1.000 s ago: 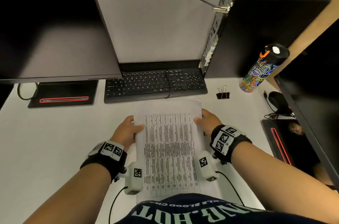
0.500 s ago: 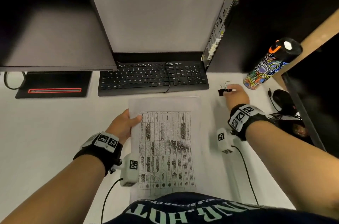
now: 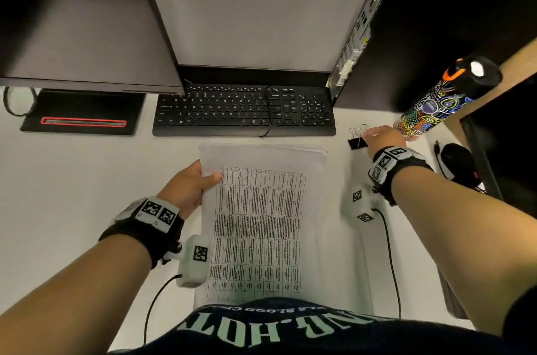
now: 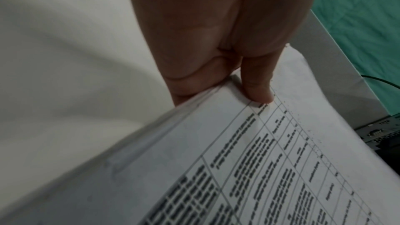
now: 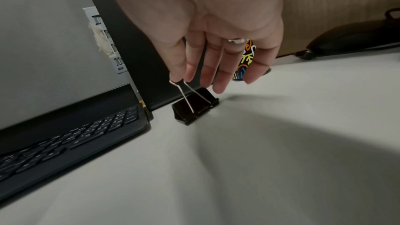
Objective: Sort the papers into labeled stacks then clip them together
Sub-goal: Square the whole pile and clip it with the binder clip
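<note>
1. White desk, black keyboard at the back; stack of white printed papers lies near it, before you
2. Your left hand grips the stack's left edge, thumb on top, probably to hold the sheets squared for clipping
3. Your right hand pinches a wire handle of the black metal binder clip, on the desk right of the stack

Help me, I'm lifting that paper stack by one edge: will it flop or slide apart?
Likely floppy: the paper stack curves where the left hand pinches its edge. Sheets may fan apart: the far edges sit uneven and the clip isn't on.
</note>
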Available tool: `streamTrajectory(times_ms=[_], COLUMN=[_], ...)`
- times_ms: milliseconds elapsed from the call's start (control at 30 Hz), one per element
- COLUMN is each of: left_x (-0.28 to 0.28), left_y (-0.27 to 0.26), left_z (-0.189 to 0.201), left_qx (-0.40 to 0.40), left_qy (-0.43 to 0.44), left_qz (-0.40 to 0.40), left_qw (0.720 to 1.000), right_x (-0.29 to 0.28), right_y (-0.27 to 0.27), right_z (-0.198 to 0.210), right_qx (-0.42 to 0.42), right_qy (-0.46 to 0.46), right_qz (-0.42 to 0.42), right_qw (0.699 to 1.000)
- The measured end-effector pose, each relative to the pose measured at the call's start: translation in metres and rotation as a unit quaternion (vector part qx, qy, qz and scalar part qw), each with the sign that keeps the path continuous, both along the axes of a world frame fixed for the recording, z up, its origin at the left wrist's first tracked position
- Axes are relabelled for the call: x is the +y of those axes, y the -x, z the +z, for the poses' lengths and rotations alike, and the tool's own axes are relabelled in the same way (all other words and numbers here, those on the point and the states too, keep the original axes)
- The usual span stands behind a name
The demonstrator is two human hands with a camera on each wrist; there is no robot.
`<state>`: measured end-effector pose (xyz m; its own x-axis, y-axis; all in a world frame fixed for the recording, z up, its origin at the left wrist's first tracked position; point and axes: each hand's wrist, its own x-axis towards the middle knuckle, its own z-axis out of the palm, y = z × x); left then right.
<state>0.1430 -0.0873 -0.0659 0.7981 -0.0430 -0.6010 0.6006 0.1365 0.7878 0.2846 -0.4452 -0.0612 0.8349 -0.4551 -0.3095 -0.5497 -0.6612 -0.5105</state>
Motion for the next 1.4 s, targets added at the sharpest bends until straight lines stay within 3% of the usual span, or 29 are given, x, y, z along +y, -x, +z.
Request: streamTrajectory(times_ms=[100,233,500,800,900,1000,1100,1167,1333,1400], left_x=[-0.002,-0.002,-0.001,-0.003,-0.004,-0.003,-0.002,-0.002,-0.002,-0.003], left_y=[0.001,0.005,0.011,0.011,0.013,0.015,0.018,0.02,0.025,0.026], left_z=[0.003,0.008,0.01,0.011,0.013,0.015,0.019,0.021,0.025,0.027], left_qx=[-0.003,-0.007,-0.014,-0.021,-0.026,-0.029,-0.032,-0.035,-0.045,-0.048], left_qy=[-0.001,-0.003,-0.006,-0.013,-0.014,-0.011,-0.009,-0.009,-0.011,-0.01], left_qz=[0.003,0.006,0.007,0.008,0.002,0.001,-0.005,-0.009,-0.014,-0.018], left_qw=[1.0,1.0,1.0,1.0,1.0,1.0,0.999,0.999,0.999,0.999], right_x=[0.001,0.008,0.029,0.033,0.029,0.03,0.036,0.039,0.055,0.062], right_y=[0.004,0.0,0.004,0.004,0.012,0.031,0.045,0.053,0.065,0.068], right_z=[-0.009,-0.004,0.0,0.034,0.049,0.069,0.082,0.09,0.117,0.128], right_qx=[-0.019,-0.001,0.106,0.142,0.044,-0.01,0.007,-0.006,-0.063,-0.07], right_qy=[-0.04,-0.032,0.085,0.102,-0.008,-0.131,-0.349,-0.429,-0.403,-0.42], right_qz=[-0.014,0.064,0.209,0.168,0.168,0.17,0.096,0.063,0.125,0.145], right_qw=[0.999,0.997,0.968,0.97,0.985,0.977,0.932,0.901,0.904,0.893])
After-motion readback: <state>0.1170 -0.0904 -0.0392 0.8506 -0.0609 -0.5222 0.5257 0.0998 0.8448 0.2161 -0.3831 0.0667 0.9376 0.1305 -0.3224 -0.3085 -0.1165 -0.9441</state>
